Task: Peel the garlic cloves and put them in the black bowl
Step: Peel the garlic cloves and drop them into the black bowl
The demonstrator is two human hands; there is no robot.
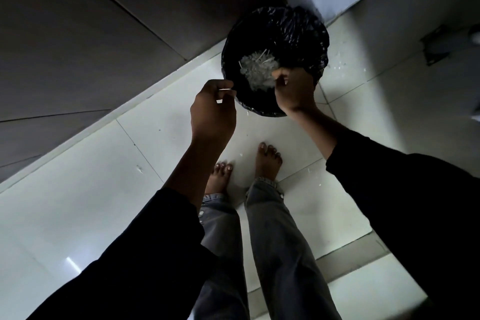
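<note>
both my hands hang over the bin lined with a black bag (298, 34), garlic skins (255, 70) heaped inside. my left hand (211, 112) pinches a pale scrap at its rim; my right hand (293, 91) is curled, contents unclear. skin flakes (337, 68) dot the floor tiles (166, 138).

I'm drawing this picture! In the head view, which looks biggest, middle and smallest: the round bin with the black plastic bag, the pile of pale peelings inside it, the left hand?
1. Round bin with black plastic bag
2. Left hand, though it's nearer the camera, so it looks big
3. Pile of pale peelings
</note>
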